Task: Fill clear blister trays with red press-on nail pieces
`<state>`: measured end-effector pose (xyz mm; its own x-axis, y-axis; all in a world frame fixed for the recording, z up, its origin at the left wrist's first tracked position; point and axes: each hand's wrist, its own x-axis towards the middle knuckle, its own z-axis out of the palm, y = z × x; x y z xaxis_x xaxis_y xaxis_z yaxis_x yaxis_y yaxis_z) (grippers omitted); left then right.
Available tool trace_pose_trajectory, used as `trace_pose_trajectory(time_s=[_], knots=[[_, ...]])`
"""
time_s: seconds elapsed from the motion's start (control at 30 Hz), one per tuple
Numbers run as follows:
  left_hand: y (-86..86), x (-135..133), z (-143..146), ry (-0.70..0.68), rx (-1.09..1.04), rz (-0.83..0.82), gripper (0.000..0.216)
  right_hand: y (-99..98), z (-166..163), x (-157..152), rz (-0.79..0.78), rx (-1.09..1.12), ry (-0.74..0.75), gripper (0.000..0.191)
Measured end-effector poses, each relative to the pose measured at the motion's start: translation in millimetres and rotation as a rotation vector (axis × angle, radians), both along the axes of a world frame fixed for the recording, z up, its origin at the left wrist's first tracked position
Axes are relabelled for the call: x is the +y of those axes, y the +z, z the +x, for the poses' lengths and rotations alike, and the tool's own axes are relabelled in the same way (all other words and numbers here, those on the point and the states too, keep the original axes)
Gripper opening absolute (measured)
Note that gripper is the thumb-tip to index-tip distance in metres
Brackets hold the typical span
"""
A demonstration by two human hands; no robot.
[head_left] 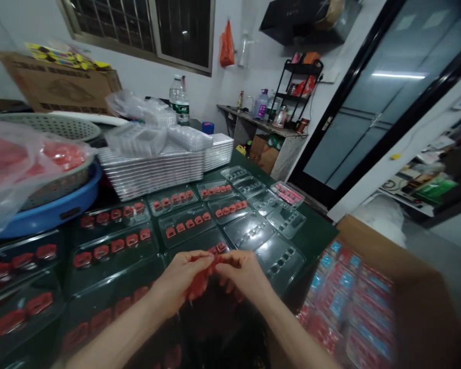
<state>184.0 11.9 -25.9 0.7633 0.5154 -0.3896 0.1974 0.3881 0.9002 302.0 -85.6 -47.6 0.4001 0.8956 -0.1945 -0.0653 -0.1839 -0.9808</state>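
My left hand (190,274) is closed around several small red plastic pieces (197,287), which show below its fingers. My right hand (242,274) meets it fingertip to fingertip, pinching at a red piece (216,260) between the two hands; the exact grip is blurred. Just beyond my fingers lies a clear plastic tray (192,243) with red pieces in part of its row of slots. More clear trays cover the table, many with a row of red pieces (188,225). Toward the right, a clear tray (282,261) has bare slots.
Stacked clear trays (153,174) stand at the back of the dark green table (315,230). On the left, a bag of red pieces (34,159) rests in a basket above a blue basin (57,207). A cardboard box (418,277) of packed red-and-blue packages sits at the right.
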Motion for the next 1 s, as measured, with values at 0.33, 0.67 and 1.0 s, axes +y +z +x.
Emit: trace_pose_trajectory(time_s=[0.33,0.67,1.0], knots=[[1.8,4,60,-0.196,-0.150,-0.256,0.023,-0.2,47,-3,0.184,0.114,-0.114,0.020],[10.2,-1,58,-0.265,-0.272,-0.506,0.017,10.9,53,-8,0.230,0.195,-0.019,0.021],[9.1,-18,41,-0.008,-0.109,-0.523,0.015,33.4,28,-34,0.337,-0.765,-0.047,0.018]])
